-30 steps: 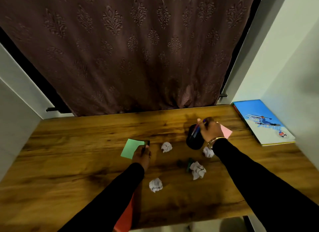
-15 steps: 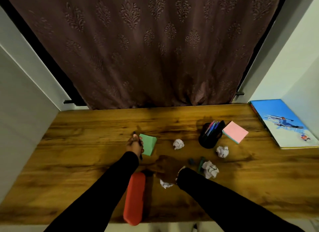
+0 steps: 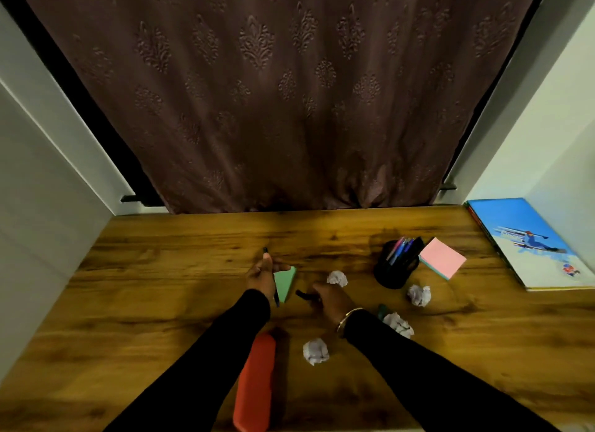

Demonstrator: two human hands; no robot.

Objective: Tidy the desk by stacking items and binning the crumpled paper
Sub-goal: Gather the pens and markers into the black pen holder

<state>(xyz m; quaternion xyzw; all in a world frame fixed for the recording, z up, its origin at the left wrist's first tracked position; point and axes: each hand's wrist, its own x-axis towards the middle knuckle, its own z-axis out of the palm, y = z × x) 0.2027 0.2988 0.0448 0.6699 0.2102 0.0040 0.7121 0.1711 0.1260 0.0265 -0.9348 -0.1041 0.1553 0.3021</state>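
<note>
My left hand [image 3: 261, 275] grips a black pen [image 3: 265, 250] upright beside the green sticky-note pad [image 3: 286, 282] on the wooden desk [image 3: 161, 303]. My right hand [image 3: 330, 299] is closed on a small black object [image 3: 304, 295] just right of the pad. Several crumpled paper balls lie around: one near the front [image 3: 315, 352], one behind my right hand [image 3: 337, 278], one by the pen cup [image 3: 419, 295], one at my right sleeve [image 3: 398, 324]. A black pen cup [image 3: 395, 269] holds coloured pens. A pink sticky-note pad [image 3: 443, 261] lies beside it.
A red pencil case [image 3: 256, 386] lies at the front edge between my arms. A blue book [image 3: 528, 243] rests against the right wall. A small green object [image 3: 382, 310] peeks out by my right wrist. A brown curtain [image 3: 289, 93] hangs behind the desk.
My right hand left the pen cup, came back to the front, then moved forward and closed on a small black object by the green pad. My left hand stayed at the pad holding the pen.
</note>
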